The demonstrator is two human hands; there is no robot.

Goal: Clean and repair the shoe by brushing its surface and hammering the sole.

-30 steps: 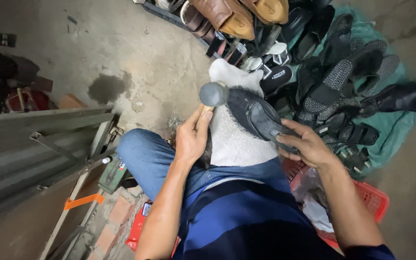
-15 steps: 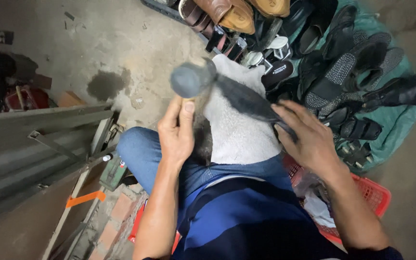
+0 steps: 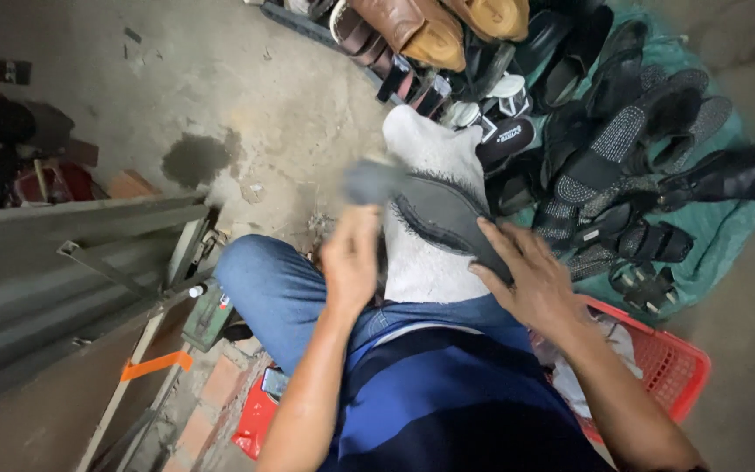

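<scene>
Fingers (image 3: 517,262) of my right hand pin the sole (image 3: 443,214), its length running far-left; my left hand (image 3: 351,262), nearer, grips the hammer (image 3: 369,182) at its far-left end.

A small white label with dark print (image 3: 509,134) sits on the strap of a black sandal (image 3: 504,140) just beyond my knee, a thin rectangular strip (too blurred to make out anyway). I see no packages, signs or screens around me.
</scene>
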